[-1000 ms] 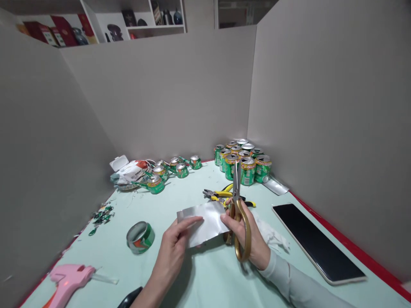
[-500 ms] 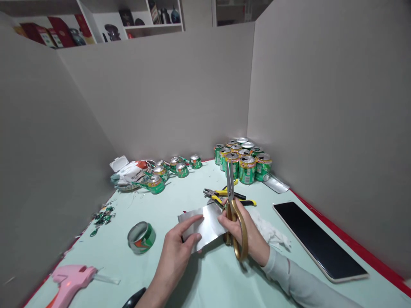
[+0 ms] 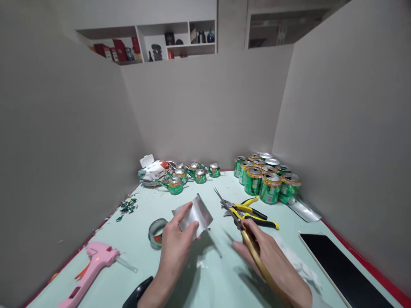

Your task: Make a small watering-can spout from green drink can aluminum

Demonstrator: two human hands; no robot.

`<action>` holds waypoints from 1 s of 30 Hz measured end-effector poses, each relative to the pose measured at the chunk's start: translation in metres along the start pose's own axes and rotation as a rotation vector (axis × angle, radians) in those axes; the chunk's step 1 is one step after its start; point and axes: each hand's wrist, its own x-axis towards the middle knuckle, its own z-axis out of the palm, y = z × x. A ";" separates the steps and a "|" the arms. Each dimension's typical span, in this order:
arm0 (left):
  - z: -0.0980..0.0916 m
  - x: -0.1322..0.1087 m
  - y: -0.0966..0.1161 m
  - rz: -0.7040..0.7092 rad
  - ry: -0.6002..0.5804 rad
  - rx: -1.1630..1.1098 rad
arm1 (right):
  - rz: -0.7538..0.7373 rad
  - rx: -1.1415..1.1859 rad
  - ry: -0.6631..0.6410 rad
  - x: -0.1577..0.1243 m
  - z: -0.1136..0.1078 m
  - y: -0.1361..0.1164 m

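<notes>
My left hand (image 3: pixel 175 248) pinches a flat silver sheet of can metal (image 3: pixel 194 214) and holds it up above the pale green table (image 3: pixel 212 278). My right hand (image 3: pixel 272 261) grips gold-handled scissors (image 3: pixel 244 233) whose blades point up and to the left, apart from the sheet. A cut-off green can ring (image 3: pixel 156 232) lies just left of my left hand.
Yellow-handled pliers (image 3: pixel 253 211) lie behind the scissors. Several green cans (image 3: pixel 268 179) stand at the back right, cut can tops (image 3: pixel 192 173) and a wipes pack (image 3: pixel 152 170) at the back left. A pink glue gun (image 3: pixel 91 267) lies front left, a dark tablet (image 3: pixel 346 273) at the right, and white tissue (image 3: pixel 298 265).
The sheet has come off the scissors; my left hand lifted and tilted it. My right hand drew the scissors back to the right, blades now leaning left. The camera tilted up.
</notes>
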 end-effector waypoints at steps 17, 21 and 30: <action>-0.001 -0.003 -0.001 0.193 0.104 0.091 | 0.078 -0.235 -0.126 -0.016 0.016 -0.004; 0.005 -0.009 -0.003 0.224 0.066 0.077 | 0.129 -0.233 -0.152 -0.013 0.013 -0.003; 0.008 -0.013 -0.005 0.194 0.032 -0.019 | 0.072 -0.137 -0.168 -0.009 0.006 0.000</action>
